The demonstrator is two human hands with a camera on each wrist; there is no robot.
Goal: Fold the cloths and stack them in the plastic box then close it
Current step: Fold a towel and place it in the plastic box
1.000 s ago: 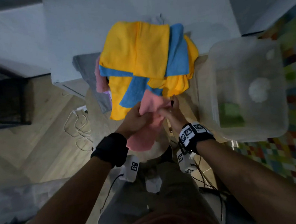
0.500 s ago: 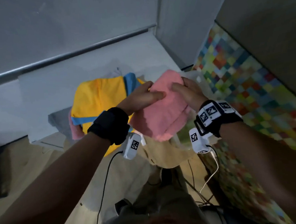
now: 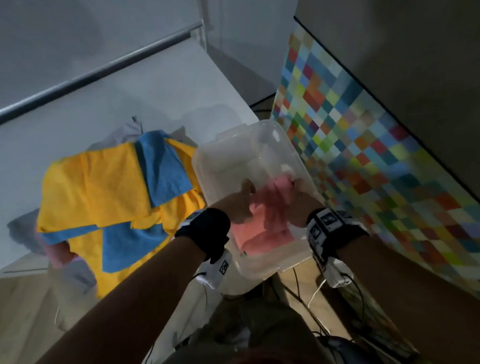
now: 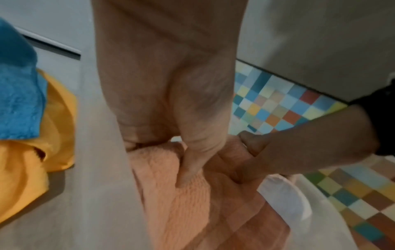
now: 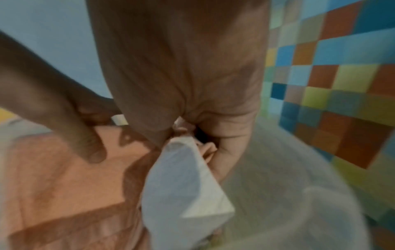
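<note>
Inside clear plastic box (image 3: 204, 167), left hand (image 3: 239, 205) and right hand (image 3: 300, 206) each gripped one folded pink cloth (image 3: 266, 225). Beside it, white folded cloth (image 5: 188, 182). On white surface (image 3: 61, 128): yellow cloth (image 3: 93, 190), blue cloth (image 3: 162, 169).

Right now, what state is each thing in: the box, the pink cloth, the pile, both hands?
plastic box: open, no lid on it.
pink cloth: folded, inside the box, both hands on it.
cloth pile: unfolded, yellow and blue, beside the box.
left hand: grips the pink cloth.
right hand: grips the pink cloth.
</note>
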